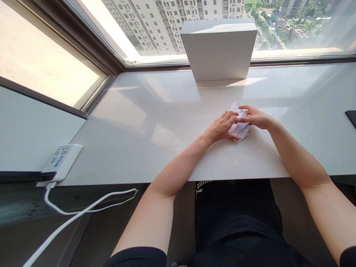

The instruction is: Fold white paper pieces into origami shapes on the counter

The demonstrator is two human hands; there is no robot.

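— Where is the folded paper (241, 128) placed?
— Right of the frame's centre, on the pale counter (167, 159), presumably for firm backing.
— And the grip?
— Its right side is held by the right hand (258, 118); its left edge is spanned by the left hand (221, 127), perhaps for steadying, though whether it is pinched cannot be told.

High-rise room, home or office unclear: speckled window counter (133, 152), brown window frame (90, 39), tower block (152, 27) outside.
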